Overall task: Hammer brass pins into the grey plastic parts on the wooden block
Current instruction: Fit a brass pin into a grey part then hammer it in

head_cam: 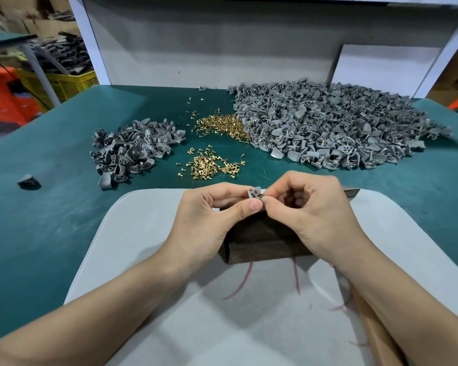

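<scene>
Over the wooden block [262, 241], the left hand [212, 207] pinched a seemingly light, stiff grey plastic part [253, 193] by its edges; the right hand [310, 207] pinched a tiny, likely slippery brass pin [260, 197].

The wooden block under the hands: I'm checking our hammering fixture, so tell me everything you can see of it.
The wooden block is dark brown and rectangular, with grain on its front face. It lies flat on a pale grey sheet over the green table. The left hand, pinching a grey plastic part, and the right hand, pinching a small pin, hide most of its top. Whether they touch it is unclear.
</scene>
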`<state>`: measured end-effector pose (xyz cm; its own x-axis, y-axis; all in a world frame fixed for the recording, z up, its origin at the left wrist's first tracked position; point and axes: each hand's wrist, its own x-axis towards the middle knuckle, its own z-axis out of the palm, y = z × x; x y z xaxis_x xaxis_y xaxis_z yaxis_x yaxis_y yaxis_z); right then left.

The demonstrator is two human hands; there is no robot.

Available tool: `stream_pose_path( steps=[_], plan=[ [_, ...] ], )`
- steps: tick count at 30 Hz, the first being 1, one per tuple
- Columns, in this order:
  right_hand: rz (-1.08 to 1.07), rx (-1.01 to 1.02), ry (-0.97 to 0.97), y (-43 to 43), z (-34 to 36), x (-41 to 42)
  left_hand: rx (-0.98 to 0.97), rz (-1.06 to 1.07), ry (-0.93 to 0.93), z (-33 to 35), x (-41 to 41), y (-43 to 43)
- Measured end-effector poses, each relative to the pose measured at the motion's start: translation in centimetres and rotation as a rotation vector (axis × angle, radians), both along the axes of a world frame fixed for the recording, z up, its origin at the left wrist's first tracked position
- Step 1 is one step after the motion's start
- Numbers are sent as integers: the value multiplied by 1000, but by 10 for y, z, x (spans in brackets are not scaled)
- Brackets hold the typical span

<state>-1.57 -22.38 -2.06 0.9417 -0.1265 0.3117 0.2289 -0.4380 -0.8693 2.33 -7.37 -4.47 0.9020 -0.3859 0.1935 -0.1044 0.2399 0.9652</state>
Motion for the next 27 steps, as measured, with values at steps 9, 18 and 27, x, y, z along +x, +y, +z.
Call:
stream_pose_path(
  steps=[9, 18, 27],
  plan=[
    [158, 132, 84, -11, 10, 0, -24, -11, -26, 0, 2, 0],
    [185, 148, 51, -11, 7, 1, 14, -22, -61, -2, 3, 0],
    [214, 193, 65, -12, 8, -1, 23, -65, -113, -1, 1, 1]
  ],
)
